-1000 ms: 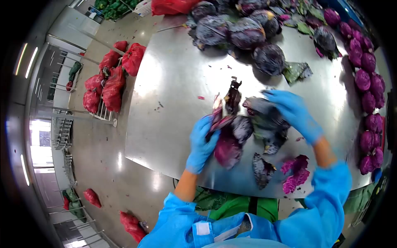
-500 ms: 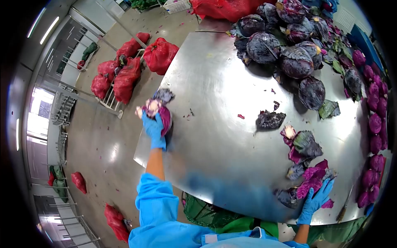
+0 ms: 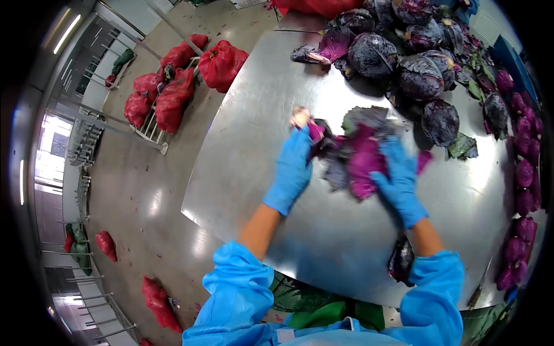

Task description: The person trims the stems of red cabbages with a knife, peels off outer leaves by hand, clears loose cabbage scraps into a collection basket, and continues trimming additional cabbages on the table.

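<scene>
A pile of loose red cabbage leaves (image 3: 363, 158), purple and dark grey-green, lies on the metal table between my two hands. My left hand (image 3: 291, 173), in a blue glove, is at the pile's left side, its fingers stretched forward against a pale cabbage stem piece (image 3: 300, 117) and dark leaf scraps. My right hand (image 3: 400, 181), also gloved, presses on the pile's right side with fingers spread. The leaves and fingertips are blurred. A dark leaf (image 3: 401, 259) lies near my right forearm. Another leaf with a white rib (image 3: 314, 56) lies at the far side.
Unpeeled red cabbages (image 3: 415, 78) are heaped at the back right of the table (image 3: 242, 173). Peeled purple cabbages (image 3: 524, 173) line the right edge. A knife (image 3: 479, 288) lies near the front right corner. Red mesh sacks (image 3: 175, 101) stand on the floor at left.
My left hand has moved right and inward, and the cabbage it held is no longer in it. My right hand has moved forward and left, and the leaves have shifted with it toward the table's middle.
</scene>
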Action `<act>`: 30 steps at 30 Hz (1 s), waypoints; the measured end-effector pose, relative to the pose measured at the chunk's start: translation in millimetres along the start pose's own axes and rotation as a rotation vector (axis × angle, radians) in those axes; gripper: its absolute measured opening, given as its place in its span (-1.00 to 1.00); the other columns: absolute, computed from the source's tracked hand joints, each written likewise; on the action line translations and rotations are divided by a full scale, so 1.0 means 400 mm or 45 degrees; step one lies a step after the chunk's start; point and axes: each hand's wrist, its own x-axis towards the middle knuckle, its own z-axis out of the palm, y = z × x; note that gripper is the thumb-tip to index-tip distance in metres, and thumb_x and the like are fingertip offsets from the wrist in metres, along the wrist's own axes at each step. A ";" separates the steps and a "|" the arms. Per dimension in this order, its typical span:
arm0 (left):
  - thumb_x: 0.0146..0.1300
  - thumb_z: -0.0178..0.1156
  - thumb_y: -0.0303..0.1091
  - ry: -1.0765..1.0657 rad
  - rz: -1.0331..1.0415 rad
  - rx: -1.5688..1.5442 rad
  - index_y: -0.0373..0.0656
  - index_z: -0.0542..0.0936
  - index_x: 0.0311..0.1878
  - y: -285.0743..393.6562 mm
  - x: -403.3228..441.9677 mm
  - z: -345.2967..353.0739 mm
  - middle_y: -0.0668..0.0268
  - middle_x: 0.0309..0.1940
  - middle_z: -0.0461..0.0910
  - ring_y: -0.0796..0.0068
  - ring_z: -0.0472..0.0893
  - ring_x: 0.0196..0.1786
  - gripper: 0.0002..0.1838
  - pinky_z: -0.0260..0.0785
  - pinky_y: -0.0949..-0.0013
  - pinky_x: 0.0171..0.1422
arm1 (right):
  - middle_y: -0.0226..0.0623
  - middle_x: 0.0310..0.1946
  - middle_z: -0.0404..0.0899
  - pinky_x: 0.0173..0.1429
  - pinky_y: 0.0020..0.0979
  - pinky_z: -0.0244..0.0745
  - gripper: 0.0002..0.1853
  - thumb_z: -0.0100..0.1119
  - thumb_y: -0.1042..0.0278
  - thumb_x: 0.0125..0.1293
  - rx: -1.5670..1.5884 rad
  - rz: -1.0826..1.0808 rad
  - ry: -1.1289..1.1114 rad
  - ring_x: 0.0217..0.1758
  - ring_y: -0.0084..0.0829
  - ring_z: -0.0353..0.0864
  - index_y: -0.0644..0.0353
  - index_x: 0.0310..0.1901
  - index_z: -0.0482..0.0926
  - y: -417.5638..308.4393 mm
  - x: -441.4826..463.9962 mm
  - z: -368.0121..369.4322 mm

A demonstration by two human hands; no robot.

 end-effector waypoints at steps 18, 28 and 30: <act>0.18 0.12 0.31 -0.013 -0.724 0.487 -0.29 0.34 0.35 0.020 -0.484 -0.298 -0.01 0.39 0.28 -0.15 0.17 0.46 -0.10 -0.16 -0.19 0.51 | -0.28 0.41 0.26 0.44 0.08 0.06 -0.45 0.20 0.14 0.18 -0.007 -0.059 0.161 0.45 -0.16 0.21 -0.05 0.25 0.42 -0.041 0.578 0.304; 0.23 0.03 0.33 -0.057 -0.777 0.465 -0.31 0.31 0.37 0.020 -0.482 -0.313 -0.04 0.38 0.28 -0.17 0.18 0.46 -0.09 -0.14 -0.19 0.50 | -0.20 0.29 0.35 0.43 -0.16 0.13 -0.36 0.28 -0.02 0.18 0.726 -0.858 -0.402 0.39 -0.14 0.27 0.04 0.27 0.41 -0.347 0.342 0.243; 0.22 0.02 0.33 -0.065 -0.776 0.442 -0.31 0.29 0.38 0.019 -0.481 -0.310 -0.05 0.40 0.26 -0.19 0.16 0.46 -0.08 -0.15 -0.23 0.50 | -0.10 0.31 0.34 0.46 -0.17 0.14 -0.32 0.30 -0.02 0.23 0.912 -0.253 -0.454 0.40 -0.05 0.25 0.09 0.32 0.38 -0.338 0.498 0.175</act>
